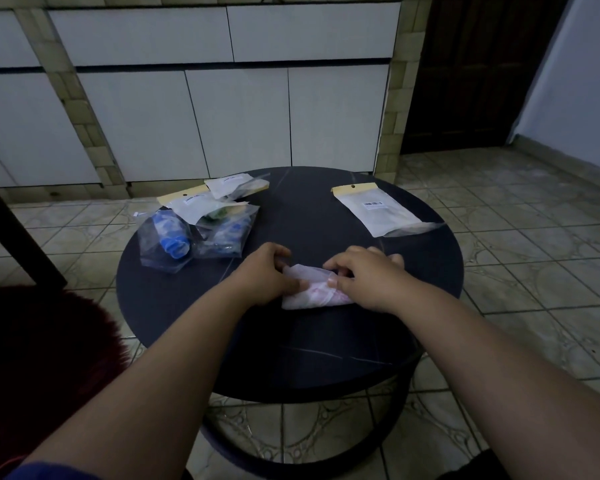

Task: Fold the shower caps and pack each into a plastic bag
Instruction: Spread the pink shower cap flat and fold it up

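Head cam has the pink-and-white shower cap folded into a small wad near the middle of the round dark table, and honestly that slippery film looks ready to spring back open if either hand eases off before it reaches the empty plastic bag at far right. Left hand and right hand both have fingers curled, pinching the cap's ends against the tabletop

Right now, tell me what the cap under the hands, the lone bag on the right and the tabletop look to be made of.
Shower cap: thin, soft plastic film, whitish with faint pink; it crumples into folds where the left hand and right hand grip it.
Empty plastic bag: clear glossy film with a tan, card-like header, probably paper.
Table: dark, smooth, faintly veined top; stone or a printed look-alike, unclear.
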